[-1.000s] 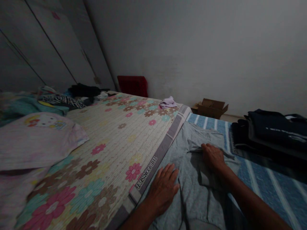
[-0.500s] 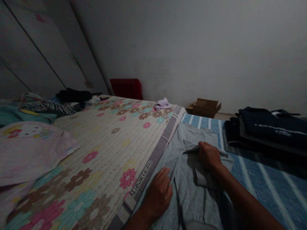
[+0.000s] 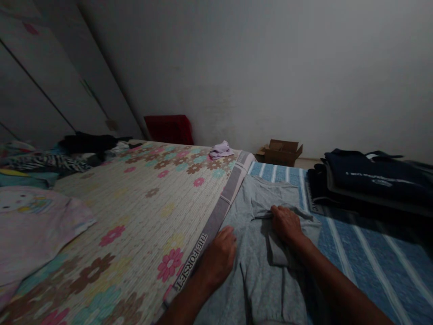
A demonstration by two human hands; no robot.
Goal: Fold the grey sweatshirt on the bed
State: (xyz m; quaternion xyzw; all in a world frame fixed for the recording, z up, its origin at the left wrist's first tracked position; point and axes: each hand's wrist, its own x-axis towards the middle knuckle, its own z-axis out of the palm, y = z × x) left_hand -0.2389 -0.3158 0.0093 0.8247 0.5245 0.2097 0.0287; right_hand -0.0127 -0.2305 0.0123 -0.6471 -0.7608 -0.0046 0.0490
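A light grey garment point(image 3: 252, 230) lies spread out along the border of the flowered mattress, its cloth bunched and folded in the upper part. My right hand point(image 3: 286, 224) is closed on a fold of it, near a turned-over cuffed part point(image 3: 278, 250). At the garment's left edge, my left hand point(image 3: 219, 255) rests with curled fingers that seem to grip the cloth; the fingertips are partly hidden. Long creases run down the garment's lower part, which leaves the bottom of the view.
Folded dark clothes point(image 3: 375, 180) are stacked on the blue striped sheet point(image 3: 341, 243) at right. A pink cloth point(image 3: 43, 225) and heaped clothes point(image 3: 88, 143) lie at left. A small lilac cloth point(image 3: 221, 150) sits at the mattress's point(image 3: 142, 216) far end, near an open cardboard box point(image 3: 282, 152).
The view has swung slightly right, so things appear further left. My left hand's fingers have curled in and it has moved slightly up the garment's edge. My right hand keeps its hold.
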